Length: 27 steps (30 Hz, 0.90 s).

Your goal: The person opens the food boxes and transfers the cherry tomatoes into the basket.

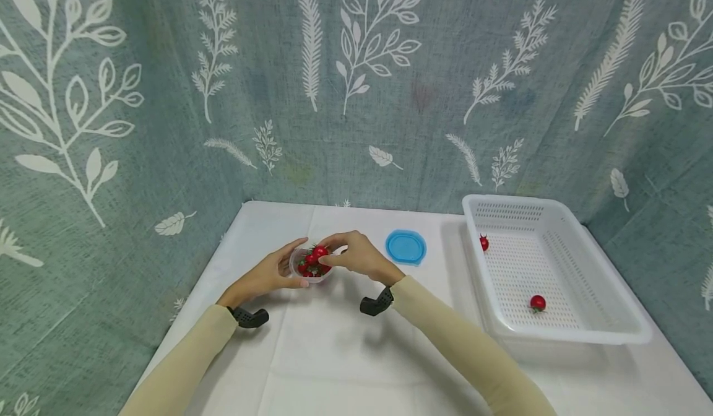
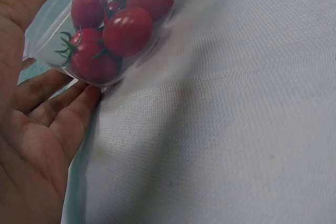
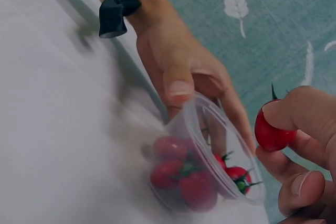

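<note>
A clear plastic tub with several red cherry tomatoes in it is at the left-middle of the white table. My left hand holds the tub by its side, thumb near the rim and fingers around the far wall. Above the tub's opening, my right hand pinches one cherry tomato with a green stem between thumb and fingers. In the right wrist view the tub leans, and its tomatoes show through the wall.
A blue lid lies on the table, right of the tub. Farther right stands a white perforated basket with one tomato by its left wall and another tomato near its front. A patterned green curtain borders the table.
</note>
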Motion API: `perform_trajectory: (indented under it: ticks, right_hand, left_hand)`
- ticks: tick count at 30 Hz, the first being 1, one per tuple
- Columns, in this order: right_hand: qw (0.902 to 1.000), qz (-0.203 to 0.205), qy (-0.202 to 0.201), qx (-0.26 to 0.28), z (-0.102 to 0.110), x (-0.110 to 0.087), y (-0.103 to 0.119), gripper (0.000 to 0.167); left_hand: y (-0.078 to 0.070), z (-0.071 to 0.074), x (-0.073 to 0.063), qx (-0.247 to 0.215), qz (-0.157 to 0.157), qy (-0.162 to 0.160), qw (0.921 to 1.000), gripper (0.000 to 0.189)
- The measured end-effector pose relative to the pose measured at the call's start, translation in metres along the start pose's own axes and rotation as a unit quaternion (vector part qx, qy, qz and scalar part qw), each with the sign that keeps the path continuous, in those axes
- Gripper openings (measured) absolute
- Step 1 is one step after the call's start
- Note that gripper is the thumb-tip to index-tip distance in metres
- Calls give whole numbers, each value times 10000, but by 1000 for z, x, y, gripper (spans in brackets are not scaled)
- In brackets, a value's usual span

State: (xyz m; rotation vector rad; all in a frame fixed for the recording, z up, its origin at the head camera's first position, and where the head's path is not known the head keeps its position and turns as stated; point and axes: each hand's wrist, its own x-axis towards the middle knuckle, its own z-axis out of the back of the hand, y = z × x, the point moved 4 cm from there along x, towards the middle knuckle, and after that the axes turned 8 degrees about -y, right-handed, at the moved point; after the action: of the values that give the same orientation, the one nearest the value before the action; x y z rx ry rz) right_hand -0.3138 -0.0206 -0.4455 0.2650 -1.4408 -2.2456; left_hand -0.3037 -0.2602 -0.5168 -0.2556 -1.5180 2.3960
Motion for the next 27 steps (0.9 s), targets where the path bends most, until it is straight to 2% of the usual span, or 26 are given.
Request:
perform_trajectory:
  ticks: [5,12,23,27]
  right_hand:
    - [9992,94,-166,-360,19,-3,3,30]
    - [9990,54,-314,-309,42,-7,3,28]
    - [9972,107,-546,-499,63,-16,8,26]
    - [9961,30,-658,-580,73,-20,11,28]
  left_hand:
    - [-2,0,0,30,116,-13,9999,107]
    - [-2,0,1,87,-8,-22,10000,109]
    - [-3,-1,-1,-131,-57,48,9999,109]
    - [-5,1,-1,-78,-84,61,9999,109]
